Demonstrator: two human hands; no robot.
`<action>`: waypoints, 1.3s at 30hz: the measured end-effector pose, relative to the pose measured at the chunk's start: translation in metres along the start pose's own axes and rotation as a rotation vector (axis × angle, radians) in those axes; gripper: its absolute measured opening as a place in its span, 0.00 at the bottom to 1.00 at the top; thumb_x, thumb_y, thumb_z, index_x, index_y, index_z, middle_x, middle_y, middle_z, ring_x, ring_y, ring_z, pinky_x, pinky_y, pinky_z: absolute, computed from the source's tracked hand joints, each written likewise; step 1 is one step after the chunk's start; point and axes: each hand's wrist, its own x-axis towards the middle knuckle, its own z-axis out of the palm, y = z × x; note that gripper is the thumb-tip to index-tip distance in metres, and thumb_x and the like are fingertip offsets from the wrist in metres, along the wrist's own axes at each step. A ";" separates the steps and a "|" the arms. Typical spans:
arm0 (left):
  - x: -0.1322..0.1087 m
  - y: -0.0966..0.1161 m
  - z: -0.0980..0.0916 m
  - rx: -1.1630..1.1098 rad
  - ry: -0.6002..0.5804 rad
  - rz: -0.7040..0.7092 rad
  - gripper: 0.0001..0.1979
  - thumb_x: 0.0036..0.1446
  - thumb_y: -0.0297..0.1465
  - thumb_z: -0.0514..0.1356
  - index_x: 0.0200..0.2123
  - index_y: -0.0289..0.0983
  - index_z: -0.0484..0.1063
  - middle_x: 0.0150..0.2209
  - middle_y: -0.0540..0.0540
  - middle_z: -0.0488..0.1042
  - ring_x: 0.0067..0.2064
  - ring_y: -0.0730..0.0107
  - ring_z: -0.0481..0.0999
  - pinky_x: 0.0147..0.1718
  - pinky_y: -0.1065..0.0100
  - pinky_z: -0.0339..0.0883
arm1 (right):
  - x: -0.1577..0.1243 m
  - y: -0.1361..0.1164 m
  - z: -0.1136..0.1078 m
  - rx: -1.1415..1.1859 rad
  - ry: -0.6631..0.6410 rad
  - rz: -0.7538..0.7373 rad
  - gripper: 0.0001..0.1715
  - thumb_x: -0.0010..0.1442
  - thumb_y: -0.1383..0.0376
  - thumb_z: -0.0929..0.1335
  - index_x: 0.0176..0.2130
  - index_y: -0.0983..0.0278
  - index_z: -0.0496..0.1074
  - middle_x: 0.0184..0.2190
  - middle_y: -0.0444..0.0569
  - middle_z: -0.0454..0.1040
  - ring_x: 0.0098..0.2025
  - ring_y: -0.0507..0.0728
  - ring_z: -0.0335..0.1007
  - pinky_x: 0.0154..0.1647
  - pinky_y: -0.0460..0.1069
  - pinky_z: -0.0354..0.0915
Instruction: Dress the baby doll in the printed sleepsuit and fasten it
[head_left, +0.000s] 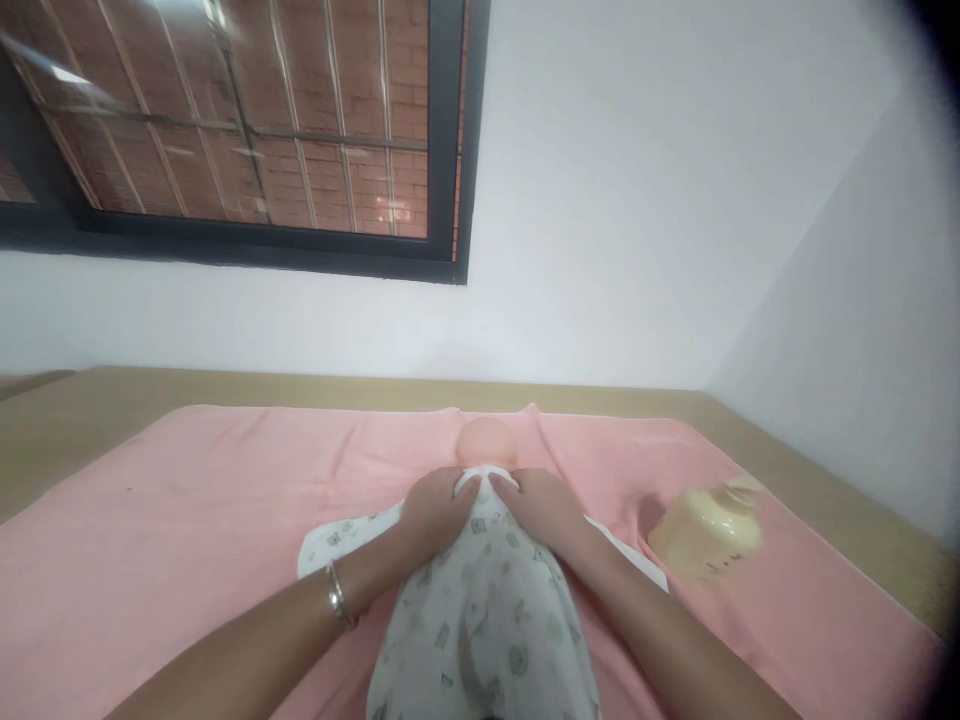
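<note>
A white garment with a small green and grey print [487,590] lies spread on a pink cloth [247,480], its neckline pointing away from me. Just beyond the neckline shows a smooth, round, skin-toned head, like a doll's [486,443]. My left hand [442,508] grips the left side of the garment's neckline, thumb on top and fingers curled round it. On the other side of the neckline, my right hand [536,505] holds the fabric in the same way. A silver bracelet [337,597] circles my left wrist.
To the right, a glossy cream-yellow bottle or jar [709,530] rests tilted on the pink cloth. The cloth covers a tan surface [390,393] that meets a white wall [600,200]. A dark-framed window with bars [448,140] is at the upper left.
</note>
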 end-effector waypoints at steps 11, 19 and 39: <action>-0.002 -0.002 -0.001 -0.017 0.009 0.003 0.24 0.60 0.45 0.43 0.30 0.37 0.73 0.33 0.45 0.76 0.34 0.63 0.72 0.33 0.67 0.60 | -0.002 -0.002 0.002 -0.033 0.031 0.003 0.38 0.63 0.45 0.49 0.33 0.65 0.74 0.33 0.55 0.75 0.34 0.57 0.69 0.31 0.47 0.55; -0.004 -0.001 -0.003 -0.008 0.046 0.020 0.23 0.60 0.44 0.44 0.32 0.37 0.73 0.35 0.43 0.76 0.37 0.62 0.72 0.34 0.67 0.59 | -0.004 -0.003 0.003 -0.011 0.078 -0.032 0.40 0.62 0.43 0.49 0.30 0.66 0.73 0.29 0.53 0.74 0.29 0.55 0.67 0.27 0.46 0.52; -0.004 -0.006 0.001 -0.025 0.049 0.013 0.23 0.59 0.44 0.44 0.30 0.38 0.72 0.33 0.45 0.76 0.35 0.63 0.72 0.33 0.68 0.58 | 0.002 0.003 0.011 -0.016 0.071 -0.034 0.42 0.62 0.42 0.48 0.34 0.66 0.74 0.33 0.56 0.75 0.32 0.56 0.69 0.28 0.47 0.53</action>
